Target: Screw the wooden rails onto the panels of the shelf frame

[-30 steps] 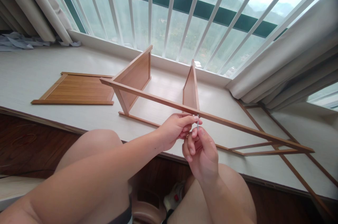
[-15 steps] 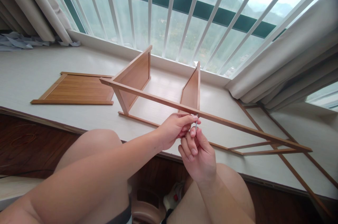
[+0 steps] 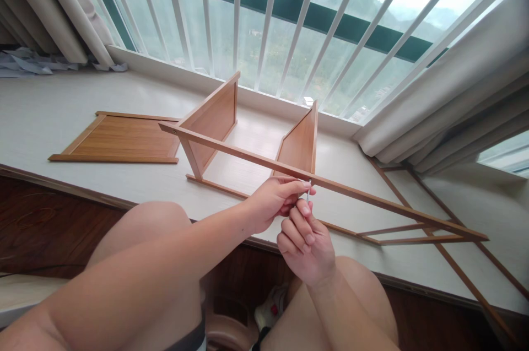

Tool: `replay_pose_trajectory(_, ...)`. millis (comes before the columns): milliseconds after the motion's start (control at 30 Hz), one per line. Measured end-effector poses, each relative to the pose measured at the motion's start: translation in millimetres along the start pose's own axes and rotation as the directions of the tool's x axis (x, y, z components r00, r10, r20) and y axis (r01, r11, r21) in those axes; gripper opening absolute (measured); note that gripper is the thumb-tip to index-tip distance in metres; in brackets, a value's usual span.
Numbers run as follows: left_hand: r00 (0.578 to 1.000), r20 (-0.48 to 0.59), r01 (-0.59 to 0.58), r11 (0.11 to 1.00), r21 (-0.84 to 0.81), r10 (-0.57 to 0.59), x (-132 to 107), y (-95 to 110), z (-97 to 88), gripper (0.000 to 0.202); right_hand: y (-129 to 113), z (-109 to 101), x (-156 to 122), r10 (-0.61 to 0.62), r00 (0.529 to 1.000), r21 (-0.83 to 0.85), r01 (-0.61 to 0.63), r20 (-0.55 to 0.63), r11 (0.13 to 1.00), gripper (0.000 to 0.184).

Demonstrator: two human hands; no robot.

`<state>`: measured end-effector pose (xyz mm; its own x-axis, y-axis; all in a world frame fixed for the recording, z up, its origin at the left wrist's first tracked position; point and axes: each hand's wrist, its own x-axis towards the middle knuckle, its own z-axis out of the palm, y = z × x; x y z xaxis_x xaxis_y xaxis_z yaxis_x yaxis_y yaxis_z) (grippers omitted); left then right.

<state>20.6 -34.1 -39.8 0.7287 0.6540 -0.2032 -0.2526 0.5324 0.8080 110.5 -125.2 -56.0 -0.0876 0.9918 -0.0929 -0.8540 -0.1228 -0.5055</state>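
head view: the left hand (image 3: 270, 200) closes thumb and forefinger on a long wooden rail (image 3: 372, 200), pinching it where an upright panel (image 3: 298, 147) meets the rail just behind the fingers. directly below that pinch, the right hand (image 3: 308, 243) has its fingertips drawn tight round a thin metal pin (image 3: 308, 194), held upright with its top at the rail's lower edge. whether the pin sits in a hole cannot be told. left of the grip the rail runs to a second upright panel (image 3: 215, 119); farther left a flat panel (image 3: 119, 141) lies on the pale ledge (image 3: 49, 114). right of the grip the rail slants down to thin frame strips (image 3: 409, 232), with a curtain (image 3: 446, 97) beyond.
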Motion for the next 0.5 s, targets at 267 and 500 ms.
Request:
replay_pose_trajectory(267, 1.000, 0.000, 0.020, 1.000, 0.005, -0.020, -1.8, 3.1, 0.9, 0.032, 1.2, 2.2, 1.4, -0.037, 0.999, -0.133, 0.034, -0.021, 0.991, 0.033)
replay_pose_trajectory(500, 1.000, 0.023, 0.018, 1.000, 0.004, -0.018, -1.6, 2.7, 1.6, 0.032, 2.5, 3.0, 1.7, -0.082, 0.995, -0.246, 0.068, -0.048, 0.967, 0.036)
